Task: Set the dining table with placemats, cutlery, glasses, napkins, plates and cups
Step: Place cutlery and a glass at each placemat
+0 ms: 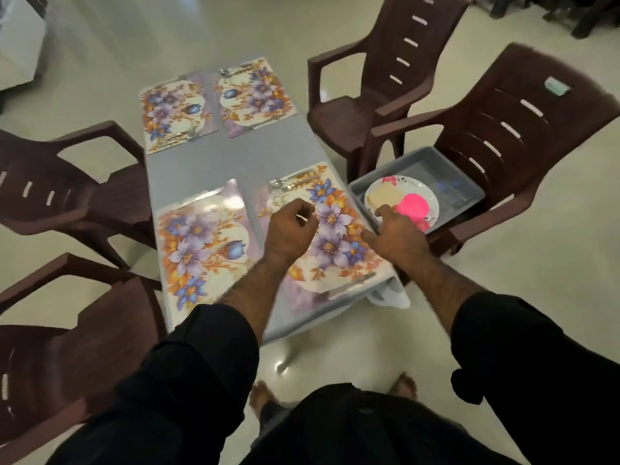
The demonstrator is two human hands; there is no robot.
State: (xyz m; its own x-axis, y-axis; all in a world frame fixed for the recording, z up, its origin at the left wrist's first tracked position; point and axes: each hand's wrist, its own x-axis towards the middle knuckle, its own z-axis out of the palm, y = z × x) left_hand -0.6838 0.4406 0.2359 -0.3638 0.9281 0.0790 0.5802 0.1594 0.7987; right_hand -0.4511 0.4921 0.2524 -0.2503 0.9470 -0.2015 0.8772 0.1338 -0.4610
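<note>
Judging by the table [208, 162], the setting is roughly half done: four floral mats [201, 250] lie on it, each with cutlery [285, 184] at its edges, but no plates, cups, glasses or napkins stand there yet. Those wait in the grey bin [469, 193] on the chair [536, 129] just right of the table; a plate [419, 193] and pink cup [411, 206] show, glasses only faintly. The right hand [396, 234] reaches over the bin's near rim, fingers loosely extended, beside the cup, gripping nothing. The left hand [290, 226] hovers above the near-right mat, fingers curled; whether it pinches anything I cannot tell.
</note>
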